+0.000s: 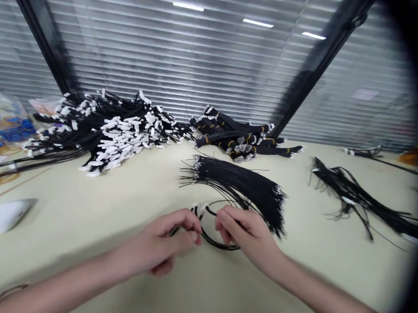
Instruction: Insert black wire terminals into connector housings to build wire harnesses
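Observation:
Between my hands is a looped black cable (217, 244), with small white connectors (199, 208) at its upper ends. My left hand (175, 237) is closed, thumb and forefinger pinching the cable on its left side. Facing it, my right hand (244, 225) is closed in a pinch on the cable's other side. The curve of the loop hangs low between the two hands. Just behind my right hand lies a fanned bundle of loose black wires (246, 180) with bare, shiny ends. The fingertips partly hide where the cable is held.
A large heap of black cables with white connectors (125, 133) lies at the back left. Banded black wire bundles (243, 135) are stacked at the back middle. More black cables (354, 189) lie right. A white rounded case (5, 216) sits left. Window blinds (173, 49) stand behind.

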Action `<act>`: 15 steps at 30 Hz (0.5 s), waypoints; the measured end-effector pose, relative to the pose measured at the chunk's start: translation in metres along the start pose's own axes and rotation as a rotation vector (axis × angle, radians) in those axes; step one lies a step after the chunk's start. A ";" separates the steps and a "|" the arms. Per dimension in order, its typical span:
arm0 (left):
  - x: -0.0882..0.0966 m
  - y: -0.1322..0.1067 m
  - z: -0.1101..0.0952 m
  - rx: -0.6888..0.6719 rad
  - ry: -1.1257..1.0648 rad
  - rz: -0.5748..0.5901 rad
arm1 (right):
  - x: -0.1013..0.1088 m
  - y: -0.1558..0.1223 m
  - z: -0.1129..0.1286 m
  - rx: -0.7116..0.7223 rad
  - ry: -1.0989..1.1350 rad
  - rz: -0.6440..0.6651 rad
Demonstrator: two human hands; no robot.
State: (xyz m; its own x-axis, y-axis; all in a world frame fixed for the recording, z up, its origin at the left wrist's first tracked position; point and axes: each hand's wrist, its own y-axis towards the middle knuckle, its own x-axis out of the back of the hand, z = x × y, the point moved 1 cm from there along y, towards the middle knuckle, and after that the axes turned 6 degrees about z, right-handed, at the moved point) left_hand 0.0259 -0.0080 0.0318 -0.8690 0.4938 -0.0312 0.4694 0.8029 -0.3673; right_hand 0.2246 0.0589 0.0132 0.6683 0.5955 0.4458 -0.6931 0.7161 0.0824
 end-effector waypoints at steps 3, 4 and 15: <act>-0.001 0.000 0.004 -0.023 0.152 0.007 | -0.002 -0.006 0.008 0.011 0.030 0.039; -0.002 0.000 0.005 -0.062 0.182 0.017 | -0.003 -0.007 0.011 0.007 0.056 0.064; 0.003 0.005 0.007 -0.372 0.441 0.041 | 0.001 0.000 0.002 -0.084 0.433 0.262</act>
State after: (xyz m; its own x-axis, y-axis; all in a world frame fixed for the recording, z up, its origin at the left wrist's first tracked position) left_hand 0.0251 -0.0046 0.0233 -0.7390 0.5552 0.3816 0.5938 0.8044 -0.0203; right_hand 0.2246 0.0586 0.0156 0.5376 0.8427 0.0303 -0.8404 0.5383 -0.0621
